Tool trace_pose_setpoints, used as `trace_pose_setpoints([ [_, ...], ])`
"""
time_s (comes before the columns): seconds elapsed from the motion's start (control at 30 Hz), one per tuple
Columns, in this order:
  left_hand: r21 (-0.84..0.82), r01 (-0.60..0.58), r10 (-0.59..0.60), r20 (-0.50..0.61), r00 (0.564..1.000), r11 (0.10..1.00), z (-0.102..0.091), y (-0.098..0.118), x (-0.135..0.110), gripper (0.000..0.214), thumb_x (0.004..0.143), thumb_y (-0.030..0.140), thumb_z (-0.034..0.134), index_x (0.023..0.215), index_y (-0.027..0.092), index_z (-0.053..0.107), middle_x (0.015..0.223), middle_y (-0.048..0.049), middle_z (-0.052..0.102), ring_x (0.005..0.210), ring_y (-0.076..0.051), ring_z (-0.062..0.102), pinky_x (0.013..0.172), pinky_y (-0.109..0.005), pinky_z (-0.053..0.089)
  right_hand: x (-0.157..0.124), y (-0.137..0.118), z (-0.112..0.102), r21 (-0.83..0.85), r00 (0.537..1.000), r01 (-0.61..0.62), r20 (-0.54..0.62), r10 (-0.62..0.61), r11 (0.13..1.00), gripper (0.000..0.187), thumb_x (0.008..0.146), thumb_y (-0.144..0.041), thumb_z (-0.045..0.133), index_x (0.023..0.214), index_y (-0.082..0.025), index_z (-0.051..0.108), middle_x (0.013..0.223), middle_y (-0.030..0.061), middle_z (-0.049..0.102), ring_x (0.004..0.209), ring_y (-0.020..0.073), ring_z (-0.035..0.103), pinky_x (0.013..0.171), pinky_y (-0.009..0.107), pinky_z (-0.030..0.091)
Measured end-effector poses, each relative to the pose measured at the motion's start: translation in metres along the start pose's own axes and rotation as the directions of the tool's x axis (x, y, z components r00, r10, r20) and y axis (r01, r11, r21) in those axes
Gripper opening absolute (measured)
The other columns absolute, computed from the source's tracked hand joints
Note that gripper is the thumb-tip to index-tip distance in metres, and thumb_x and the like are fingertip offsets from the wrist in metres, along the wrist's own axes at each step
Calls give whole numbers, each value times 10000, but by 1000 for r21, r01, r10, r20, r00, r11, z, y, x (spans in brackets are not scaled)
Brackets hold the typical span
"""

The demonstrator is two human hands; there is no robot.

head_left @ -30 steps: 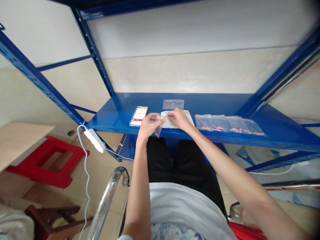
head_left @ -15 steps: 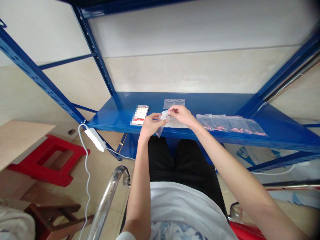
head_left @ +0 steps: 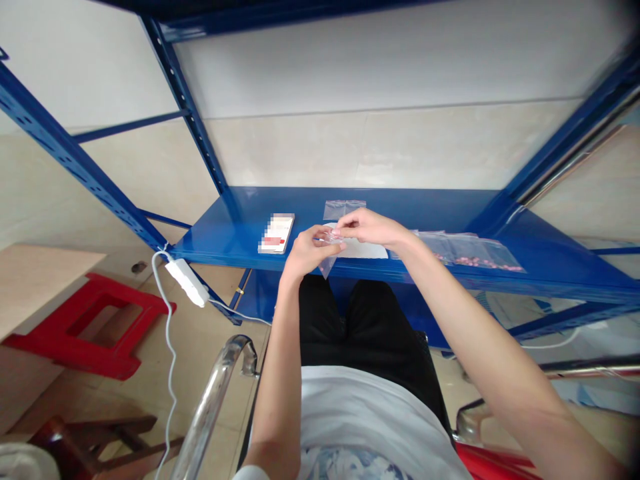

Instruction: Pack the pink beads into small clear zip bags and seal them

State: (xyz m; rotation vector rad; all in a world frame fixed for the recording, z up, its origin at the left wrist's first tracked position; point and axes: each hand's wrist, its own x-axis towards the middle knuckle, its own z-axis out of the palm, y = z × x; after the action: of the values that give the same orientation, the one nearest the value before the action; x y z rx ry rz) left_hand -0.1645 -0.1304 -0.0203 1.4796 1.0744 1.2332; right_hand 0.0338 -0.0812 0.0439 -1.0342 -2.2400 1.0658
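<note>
My left hand grips a small clear zip bag between thumb and fingers, over the front edge of the blue shelf. The bag's lower corner hangs below the hand. My right hand meets it at the bag's top, its thumb and fingertips pinched together; what is between them is too small to tell. Under the hands lies a white sheet of paper. Behind them another clear zip bag lies flat. To the right, several zip bags with small pink pieces overlap in a row.
A phone with a lit screen lies left of my hands on the blue shelf. A white power strip hangs by the left post. On the floor side are a red plastic stool and a metal armrest.
My right hand has lowered slightly and its fingertips have come to the bag's top. More of the white paper shows now. The camera view has shifted a little.
</note>
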Motion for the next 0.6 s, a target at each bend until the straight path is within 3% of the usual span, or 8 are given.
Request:
trace_pose_setpoints([
  [0.17,26,6,-6,-9,1000,1000,5,-1,1,528,702,419,961,1124,171,763,1060,-81,781,882,-195,748,730,-251,552,-6,-6,-6,-7,999,-39,23,39,999,542,821,-699,732,753,-163,762,637,-14,502,634,119,355,607,300,269],
  [0.4,56,-5,8,-58,998,998,11,0,1,483,680,391,970,1063,172,774,1037,-65,760,900,-188,728,790,-268,552,-23,-4,-8,105,988,-82,-124,95,991,511,852,-672,732,896,-164,773,769,23,600,736,153,492,620,279,342],
  [0.6,55,54,-48,-101,994,997,13,7,-1,473,658,375,983,1018,170,754,981,-53,751,840,-173,715,764,-266,533,-31,18,-3,209,977,-82,-175,120,975,463,821,-621,772,910,-166,760,769,35,627,716,161,535,581,268,344],
])
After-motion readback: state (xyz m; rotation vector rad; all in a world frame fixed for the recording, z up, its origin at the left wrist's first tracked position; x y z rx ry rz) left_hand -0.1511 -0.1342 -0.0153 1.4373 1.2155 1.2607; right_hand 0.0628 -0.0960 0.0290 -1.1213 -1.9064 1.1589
